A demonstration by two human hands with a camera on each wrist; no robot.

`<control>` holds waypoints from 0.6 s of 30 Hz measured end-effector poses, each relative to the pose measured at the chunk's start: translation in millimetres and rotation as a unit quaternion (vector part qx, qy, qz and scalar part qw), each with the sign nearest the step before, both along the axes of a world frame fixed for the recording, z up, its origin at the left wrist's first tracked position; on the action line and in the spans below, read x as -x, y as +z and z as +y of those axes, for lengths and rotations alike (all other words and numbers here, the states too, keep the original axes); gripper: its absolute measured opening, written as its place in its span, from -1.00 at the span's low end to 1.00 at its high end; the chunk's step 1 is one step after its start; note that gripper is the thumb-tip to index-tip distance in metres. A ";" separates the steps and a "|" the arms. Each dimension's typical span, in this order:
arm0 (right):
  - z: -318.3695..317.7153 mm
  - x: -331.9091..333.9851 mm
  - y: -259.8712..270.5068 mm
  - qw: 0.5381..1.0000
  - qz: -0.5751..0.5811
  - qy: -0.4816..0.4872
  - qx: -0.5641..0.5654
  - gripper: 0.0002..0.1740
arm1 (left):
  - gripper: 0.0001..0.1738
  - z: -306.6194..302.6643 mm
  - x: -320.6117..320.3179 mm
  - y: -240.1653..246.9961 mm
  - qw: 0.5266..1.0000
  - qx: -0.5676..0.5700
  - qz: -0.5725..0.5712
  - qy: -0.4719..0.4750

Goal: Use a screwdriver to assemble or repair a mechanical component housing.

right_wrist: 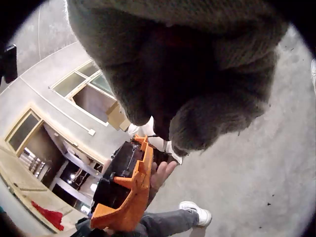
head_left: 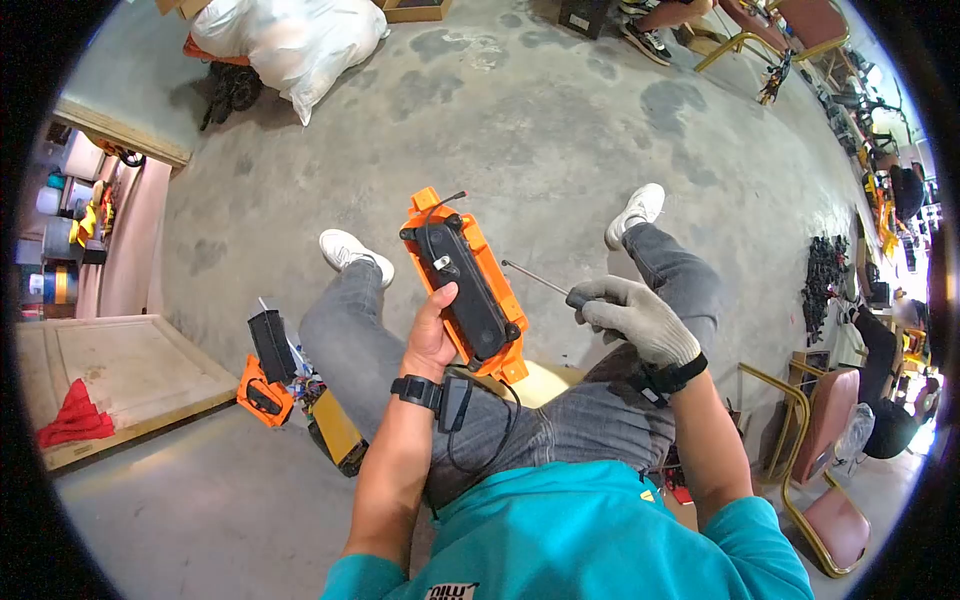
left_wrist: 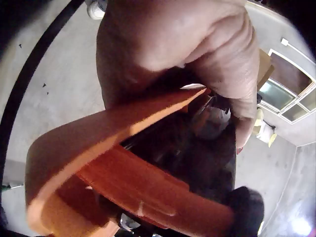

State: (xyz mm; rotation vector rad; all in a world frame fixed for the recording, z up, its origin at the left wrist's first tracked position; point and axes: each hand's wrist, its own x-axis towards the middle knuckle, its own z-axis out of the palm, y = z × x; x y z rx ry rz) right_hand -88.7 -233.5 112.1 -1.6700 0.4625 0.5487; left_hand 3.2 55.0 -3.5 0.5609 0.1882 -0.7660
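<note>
My bare left hand [head_left: 432,338] grips an orange plastic housing [head_left: 497,268] by its near left side, thumb over the edge. Set into the housing is a long black unit [head_left: 468,290] with rounded ends and a thin cable at its far end. In the left wrist view the orange wall [left_wrist: 74,138] fills the foreground beneath the hand. My right hand [head_left: 640,318], in a grey knit glove, holds a screwdriver [head_left: 540,278] by its handle. The screwdriver's shaft points left toward the housing, its tip apart from it. Dark shadow hides the gloved palm in the right wrist view.
Beside my left leg lie another orange-and-black part [head_left: 264,392] and a black box [head_left: 270,345]. A low wooden board [head_left: 130,375] with a red cloth [head_left: 76,415] is at left. Chairs [head_left: 832,440] stand at right; a white sack [head_left: 290,45] sits ahead.
</note>
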 end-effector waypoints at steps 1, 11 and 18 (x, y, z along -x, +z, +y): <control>-0.7 2.6 1.9 1.000 0.003 -0.012 -0.011 -0.51 | -0.28 -3.4 1.4 4.8 1.000 0.018 -0.006 -0.014; -5.9 14.0 9.4 1.000 0.004 -0.007 -0.019 -0.51 | 0.12 -4.0 -5.4 -0.8 0.994 0.067 -0.039 -0.075; -10.4 15.0 17.5 0.996 0.063 -0.009 -0.058 -0.52 | 0.16 -2.3 -5.0 1.2 0.990 0.070 -0.059 -0.103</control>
